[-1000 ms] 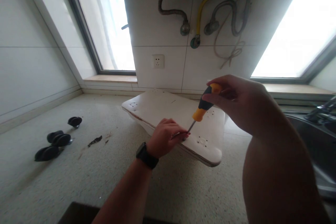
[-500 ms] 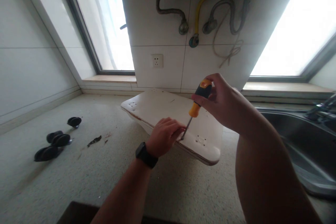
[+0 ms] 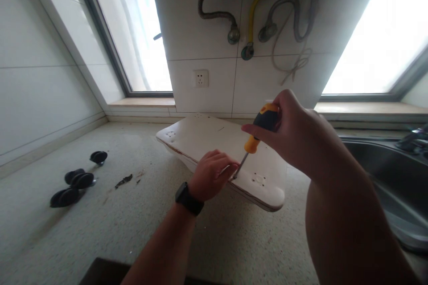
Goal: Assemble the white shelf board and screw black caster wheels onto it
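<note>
A white board point(image 3: 214, 136) with rounded corners lies raised on the worktop, with groups of small screw holes near its corners and a worn, brownish edge. My right hand point(image 3: 290, 129) holds a yellow-and-black screwdriver point(image 3: 265, 118) by its handle, the thumb stretched out along the near side. The shaft slants down to the board's front edge, where its tip meets a small dark spot. My left hand point(image 3: 214, 173), with a black watch on the wrist, rests at that edge. Its thumb and forefinger are pinched together beside the tip; what they grip is too small to make out.
Several black casters point(image 3: 80, 179) lie on the speckled worktop point(image 3: 140, 218) at the left, near some dark debris point(image 3: 123, 181). A steel sink point(image 3: 377, 173) is at the right. Hoses point(image 3: 217, 14) and a socket point(image 3: 201, 79) are on the tiled wall behind.
My right hand has turned a little on the screwdriver handle, and the thumb has straightened away from it. The tip and my left hand stay at the same place on the board's edge.
</note>
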The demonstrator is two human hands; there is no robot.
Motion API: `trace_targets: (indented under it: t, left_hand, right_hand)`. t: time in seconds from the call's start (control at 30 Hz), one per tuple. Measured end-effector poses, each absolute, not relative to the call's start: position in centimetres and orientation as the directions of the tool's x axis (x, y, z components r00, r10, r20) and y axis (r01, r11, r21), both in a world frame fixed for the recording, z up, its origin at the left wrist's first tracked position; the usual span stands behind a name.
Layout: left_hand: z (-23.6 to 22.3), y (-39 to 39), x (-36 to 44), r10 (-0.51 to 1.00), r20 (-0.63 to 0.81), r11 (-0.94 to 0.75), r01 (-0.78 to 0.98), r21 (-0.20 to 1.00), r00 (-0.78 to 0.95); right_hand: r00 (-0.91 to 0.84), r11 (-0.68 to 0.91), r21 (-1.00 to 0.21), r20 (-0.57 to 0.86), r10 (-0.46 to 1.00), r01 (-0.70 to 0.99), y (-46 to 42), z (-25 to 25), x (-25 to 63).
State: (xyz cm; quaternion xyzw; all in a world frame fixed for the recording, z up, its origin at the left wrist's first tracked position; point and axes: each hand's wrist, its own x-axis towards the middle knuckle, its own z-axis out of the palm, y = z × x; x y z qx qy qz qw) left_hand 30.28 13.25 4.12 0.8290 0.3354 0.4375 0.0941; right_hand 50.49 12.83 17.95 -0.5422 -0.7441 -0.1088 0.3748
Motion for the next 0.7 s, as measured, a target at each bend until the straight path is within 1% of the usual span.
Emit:
trace_targets:
  t: [0.1,0.23,0.3,0.37,0.43,0.57,0.63,0.7]
  left_hand:
    - [4.0,13.3,30.3,0.63,0.671,-0.769,0.438,0.466,0.391]
    - [4.0,13.5,30.2,0.639,0.67,-0.764,0.412,0.496,0.377]
    - [4.1,13.5,30.2,0.641,0.666,-0.764,0.407,0.501,0.382]
    - [4.1,13.5,30.2,0.641,0.663,-0.763,0.407,0.501,0.386]
    - [4.1,13.5,30.2,0.646,0.661,-0.759,0.417,0.501,0.382]
    - [3.9,13.5,30.2,0.656,0.662,-0.746,0.448,0.493,0.363]
    - [3.9,13.5,30.3,0.659,0.659,-0.742,0.453,0.494,0.363]
    - [3.9,13.4,30.4,0.66,0.654,-0.743,0.453,0.494,0.37]
  right_hand:
    - [-0.227,0.511,-0.292,0.646,0.729,0.809,12.9,18.0,51.1]
    - [-0.407,0.704,-0.419,0.6,0.689,0.573,13.6,17.7,52.0]
    - [-0.456,0.748,-0.473,0.596,0.661,0.466,13.9,17.6,52.2]
    - [-0.454,0.757,-0.498,0.606,0.653,0.424,14.1,17.6,51.9]
    - [-0.388,0.729,-0.486,0.627,0.675,0.483,14.1,17.6,51.3]
    - [-0.2,0.6,-0.379,0.706,0.68,0.704,13.8,17.8,50.0]
    - [-0.156,0.545,-0.33,0.733,0.663,0.771,13.8,17.8,49.9]
    - [-0.156,0.523,-0.307,0.729,0.666,0.795,13.9,17.7,50.2]
